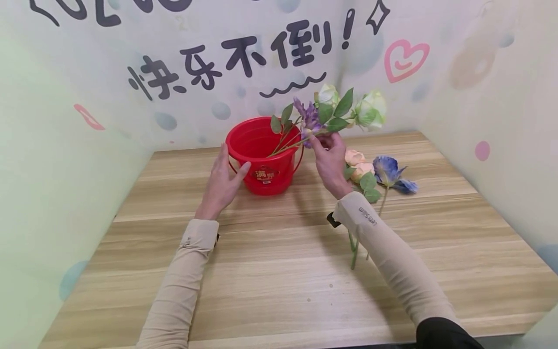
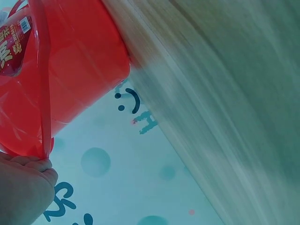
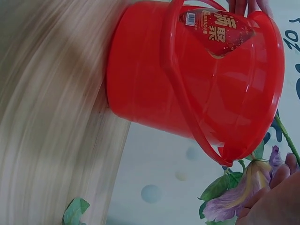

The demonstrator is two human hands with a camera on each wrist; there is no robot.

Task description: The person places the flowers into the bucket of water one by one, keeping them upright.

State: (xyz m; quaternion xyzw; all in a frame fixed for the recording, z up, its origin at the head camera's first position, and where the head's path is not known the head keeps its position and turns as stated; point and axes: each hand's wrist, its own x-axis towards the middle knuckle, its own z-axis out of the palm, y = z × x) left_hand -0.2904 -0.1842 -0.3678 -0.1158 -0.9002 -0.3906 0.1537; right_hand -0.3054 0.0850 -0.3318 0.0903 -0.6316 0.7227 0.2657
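Observation:
A red bucket point(image 1: 270, 180) stands upright on the wooden table, its label facing front. My left hand point(image 1: 220, 186) rests against its left side near the rim, thumb and fingers spread and fairly straight. Over the right rim, my right hand point(image 1: 330, 162) pinches the stem of an artificial spray of greenish-white roses point(image 1: 370, 110). This stem slants into the bucket, with the blooms leaning out to the right. Beside the fingertips is a purple flower point(image 1: 308, 116), its stem also in the bucket. In the right wrist view, purple petals point(image 3: 234, 199) partly overlap my fingers.
To the right lie peach roses point(image 1: 363, 170) with green leaves and a blue flower point(image 1: 388, 170), their stems toward the table's front. A printed wall point(image 1: 209, 114) rises directly behind the bucket. Side walls border the wooden table point(image 1: 261, 281) on the left and right.

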